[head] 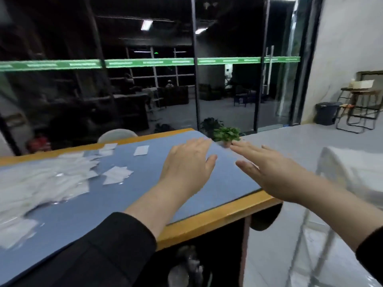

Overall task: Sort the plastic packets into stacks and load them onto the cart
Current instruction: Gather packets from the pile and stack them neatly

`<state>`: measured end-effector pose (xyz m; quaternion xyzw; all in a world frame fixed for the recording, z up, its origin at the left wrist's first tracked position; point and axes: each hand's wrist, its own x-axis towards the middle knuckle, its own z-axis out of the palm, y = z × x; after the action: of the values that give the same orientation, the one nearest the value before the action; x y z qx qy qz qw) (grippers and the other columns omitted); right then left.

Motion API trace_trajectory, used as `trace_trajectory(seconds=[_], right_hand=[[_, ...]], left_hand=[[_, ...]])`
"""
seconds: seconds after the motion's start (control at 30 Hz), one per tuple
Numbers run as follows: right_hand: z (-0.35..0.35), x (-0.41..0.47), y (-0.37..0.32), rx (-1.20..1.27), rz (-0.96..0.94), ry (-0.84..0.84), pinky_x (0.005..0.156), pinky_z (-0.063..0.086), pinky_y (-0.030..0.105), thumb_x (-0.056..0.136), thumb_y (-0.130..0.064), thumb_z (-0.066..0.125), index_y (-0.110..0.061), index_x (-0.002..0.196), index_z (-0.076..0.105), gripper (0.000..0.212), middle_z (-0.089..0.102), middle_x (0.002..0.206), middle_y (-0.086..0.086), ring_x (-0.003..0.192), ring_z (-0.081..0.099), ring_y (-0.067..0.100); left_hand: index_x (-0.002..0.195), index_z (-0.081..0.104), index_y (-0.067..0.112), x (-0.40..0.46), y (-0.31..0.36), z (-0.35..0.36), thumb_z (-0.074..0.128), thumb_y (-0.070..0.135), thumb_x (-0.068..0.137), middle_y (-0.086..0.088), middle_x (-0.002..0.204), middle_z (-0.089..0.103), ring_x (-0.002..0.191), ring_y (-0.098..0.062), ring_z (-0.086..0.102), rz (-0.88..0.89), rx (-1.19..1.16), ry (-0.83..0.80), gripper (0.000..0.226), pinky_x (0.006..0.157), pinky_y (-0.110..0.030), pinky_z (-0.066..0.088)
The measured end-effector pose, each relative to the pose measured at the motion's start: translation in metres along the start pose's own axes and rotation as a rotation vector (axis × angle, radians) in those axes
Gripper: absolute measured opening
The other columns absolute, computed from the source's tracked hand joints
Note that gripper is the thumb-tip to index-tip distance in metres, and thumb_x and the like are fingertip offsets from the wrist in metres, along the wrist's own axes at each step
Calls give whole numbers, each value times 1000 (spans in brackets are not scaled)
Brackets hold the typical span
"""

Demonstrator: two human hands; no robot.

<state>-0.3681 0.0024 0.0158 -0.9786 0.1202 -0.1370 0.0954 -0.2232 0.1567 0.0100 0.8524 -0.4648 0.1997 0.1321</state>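
A heap of clear plastic packets [41,181] lies on the left part of the blue mat [223,183]. A small stack of packets [117,175] sits apart from the heap, and single packets [141,150] lie farther back. My left hand [186,164] hovers over the mat with straight fingers, holding nothing. Over the table's right edge my right hand [267,168] is stretched out flat and empty. At the far right stands a metal-framed cart [323,170] carrying white material [356,162], blurred.
The wooden table edge [217,220] runs diagonally under my arms. A potted plant [227,134] stands on the floor past the table's far corner. A glass wall is behind it. A dark bin [327,112] and stools [358,108] are at the back right.
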Motion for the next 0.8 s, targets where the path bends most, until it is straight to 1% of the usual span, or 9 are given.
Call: trace_trajectory(seconds=[0.1, 0.2, 0.23, 0.37, 0.43, 0.5, 0.63, 0.73, 0.8], right_hand=[[40, 65, -73, 58, -126, -82, 123, 7, 28, 95, -63, 21, -48, 155, 18, 62, 7, 161, -31, 149, 7, -4], [86, 123, -146, 82, -252, -134, 123, 9, 29, 99, -59, 28, -46, 156, 17, 59, 10, 164, -25, 151, 11, 2], [102, 140, -169, 84, -279, -157, 122, 10, 30, 100, -58, 30, -46, 156, 17, 58, 10, 164, -24, 152, 12, 4], [160, 200, -246, 112, -358, -230, 119, 22, 34, 96, -64, 42, -45, 156, 20, 67, 15, 164, -24, 150, 21, 9], [185, 226, -280, 131, -408, -253, 118, 28, 37, 88, -71, 51, -46, 155, 21, 77, 18, 163, -25, 149, 27, 12], [204, 249, -309, 133, -462, -287, 118, 27, 36, 82, -71, 61, -46, 155, 18, 88, 17, 163, -23, 149, 27, 12], [235, 287, -349, 94, -576, -377, 124, 16, 45, 69, -73, 74, -46, 157, 4, 115, 2, 167, -19, 154, 9, 10], [250, 305, -366, 50, -651, -423, 126, 4, 43, 68, -74, 74, -50, 155, -5, 120, -8, 163, -27, 151, -8, 0], [252, 309, -377, 39, -678, -427, 124, 6, 40, 73, -68, 74, -51, 155, -2, 113, -4, 161, -30, 146, -5, -7]], left_hand=[[155, 38, 23, -35, -108, -14, 37, 44, 108, 3, 158, 43, 145, -18, 38, -222, 70, -34, 52, 113, -36, 31], [140, 53, 25, -80, -207, -23, 43, 43, 104, 1, 137, 62, 127, -25, 54, -470, 93, -60, 41, 102, -40, 42], [137, 55, 26, -96, -236, -24, 44, 44, 104, 0, 135, 64, 125, -26, 56, -543, 104, -61, 40, 100, -39, 43], [148, 47, 26, -143, -327, -26, 42, 44, 106, 2, 149, 54, 136, -22, 49, -747, 118, -33, 46, 111, -37, 36], [149, 46, 25, -155, -363, -28, 42, 44, 106, 0, 148, 55, 135, -24, 50, -816, 126, 1, 48, 110, -37, 37], [148, 47, 25, -162, -396, -31, 43, 45, 105, -3, 146, 56, 133, -27, 51, -868, 132, 21, 48, 108, -39, 39], [150, 46, 27, -170, -444, -29, 41, 49, 105, -1, 151, 51, 139, -25, 46, -950, 103, 65, 50, 111, -42, 37], [152, 40, 32, -177, -455, -18, 28, 48, 108, 4, 163, 33, 151, -16, 25, -926, 40, -148, 49, 121, -43, 21], [151, 40, 31, -179, -455, -19, 23, 45, 110, 6, 163, 30, 152, -14, 20, -899, -61, -214, 47, 122, -43, 17]])
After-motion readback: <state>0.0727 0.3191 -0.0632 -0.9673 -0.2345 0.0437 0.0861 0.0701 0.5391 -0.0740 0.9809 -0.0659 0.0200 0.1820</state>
